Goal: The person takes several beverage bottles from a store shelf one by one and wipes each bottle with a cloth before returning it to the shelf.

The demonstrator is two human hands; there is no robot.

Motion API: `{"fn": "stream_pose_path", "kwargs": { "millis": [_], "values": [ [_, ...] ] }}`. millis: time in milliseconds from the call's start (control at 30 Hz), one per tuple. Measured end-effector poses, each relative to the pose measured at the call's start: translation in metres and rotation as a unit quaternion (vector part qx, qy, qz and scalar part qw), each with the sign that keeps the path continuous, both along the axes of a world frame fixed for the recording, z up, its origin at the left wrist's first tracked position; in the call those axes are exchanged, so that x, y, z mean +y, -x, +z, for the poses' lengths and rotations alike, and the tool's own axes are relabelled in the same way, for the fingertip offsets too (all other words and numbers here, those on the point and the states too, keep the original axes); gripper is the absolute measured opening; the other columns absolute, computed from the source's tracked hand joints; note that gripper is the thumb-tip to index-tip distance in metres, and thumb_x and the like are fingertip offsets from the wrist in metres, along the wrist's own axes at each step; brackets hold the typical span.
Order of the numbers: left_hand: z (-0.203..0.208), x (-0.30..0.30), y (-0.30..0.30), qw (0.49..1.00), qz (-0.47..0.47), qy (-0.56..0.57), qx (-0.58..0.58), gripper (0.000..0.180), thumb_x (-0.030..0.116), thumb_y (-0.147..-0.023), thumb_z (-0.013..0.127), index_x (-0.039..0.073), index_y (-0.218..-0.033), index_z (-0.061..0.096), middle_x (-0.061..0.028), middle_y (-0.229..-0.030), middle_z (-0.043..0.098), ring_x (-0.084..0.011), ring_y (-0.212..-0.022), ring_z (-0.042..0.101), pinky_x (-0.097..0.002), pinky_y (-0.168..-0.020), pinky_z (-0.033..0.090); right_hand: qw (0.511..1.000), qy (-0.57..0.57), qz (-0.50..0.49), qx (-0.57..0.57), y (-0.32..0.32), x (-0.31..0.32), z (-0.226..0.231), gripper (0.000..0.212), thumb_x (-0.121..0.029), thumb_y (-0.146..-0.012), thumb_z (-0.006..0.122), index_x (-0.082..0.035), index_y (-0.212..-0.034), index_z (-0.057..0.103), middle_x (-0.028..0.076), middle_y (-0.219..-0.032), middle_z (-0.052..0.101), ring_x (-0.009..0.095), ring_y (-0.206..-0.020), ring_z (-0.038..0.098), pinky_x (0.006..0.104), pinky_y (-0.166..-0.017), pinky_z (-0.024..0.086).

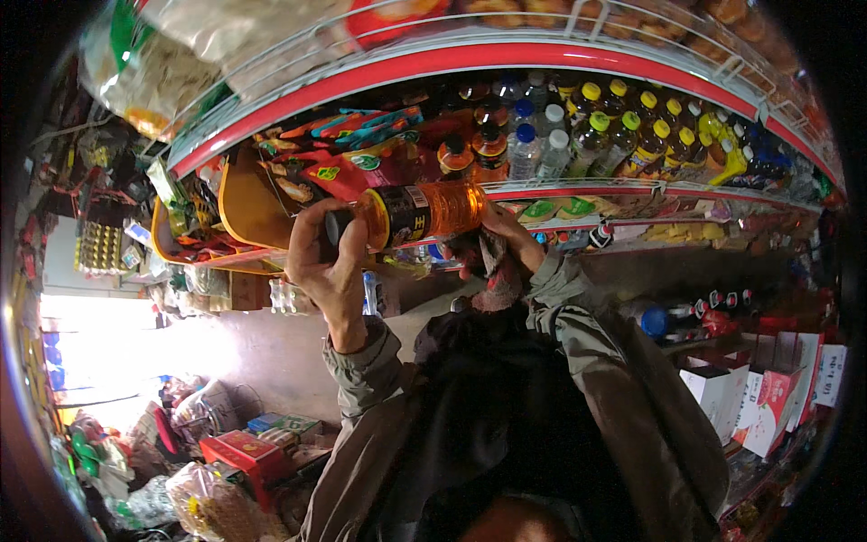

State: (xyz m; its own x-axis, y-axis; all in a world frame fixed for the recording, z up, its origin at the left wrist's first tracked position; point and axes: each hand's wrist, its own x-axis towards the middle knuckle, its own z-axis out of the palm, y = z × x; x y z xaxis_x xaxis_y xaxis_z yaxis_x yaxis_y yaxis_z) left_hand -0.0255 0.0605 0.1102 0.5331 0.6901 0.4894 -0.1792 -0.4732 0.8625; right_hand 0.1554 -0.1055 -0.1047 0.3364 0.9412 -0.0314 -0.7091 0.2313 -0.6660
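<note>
Orange plastic drink bottle with a black label [417, 213] lies sideways, its cap end gripped by the closed left hand [327, 262] while the right hand [495, 239], closed on a reddish cloth [495, 271], wipes its base, best done with steady support.

We stand in a small grocery shop: red-edged metal shelves [542, 56] across the upper frame carry rows of yellow-capped drink bottles [646, 126], colourful snack packets [361, 135], and red-and-white cardboard boxes [768, 397] at right.

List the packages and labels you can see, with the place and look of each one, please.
Orange bottle: sideways between left hand and right hand, black label band.
Snack bags: shelf above the left hand, red, orange, blue.
Yellow-capped bottles: shelf, upper right.
Boxes: lower right, white and red.
</note>
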Motion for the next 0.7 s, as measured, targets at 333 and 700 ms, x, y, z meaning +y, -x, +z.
{"fn": "stream_pose_path", "kwargs": {
  "millis": [333,700],
  "values": [
    [-0.089,0.007,-0.009,0.947,-0.208,0.218,-0.111,0.079,0.007,-0.062,0.092,0.001,-0.129,0.051,-0.0107,-0.117,0.066,-0.0190,-0.106,0.065,-0.0344,-0.093,0.053,0.986,-0.012,0.146,0.084,0.070,0.019,0.031,0.064,-0.047,-0.098,0.060,0.001,-0.139,0.047,0.018,-0.119,0.065,0.031,-0.093,0.072,0.0462,-0.071,0.063],
    [-0.080,0.030,0.015,0.964,-0.172,0.196,0.044,0.053,0.009,-0.072,0.083,-0.002,-0.118,0.057,-0.0089,-0.101,0.071,-0.0141,-0.088,0.067,-0.0318,-0.083,0.054,0.986,0.108,-0.130,0.006,0.057,0.006,0.096,0.053,-0.048,-0.101,0.054,-0.004,-0.130,0.057,0.008,-0.110,0.067,0.021,-0.083,0.069,0.0331,-0.068,0.057]
  ]
}}
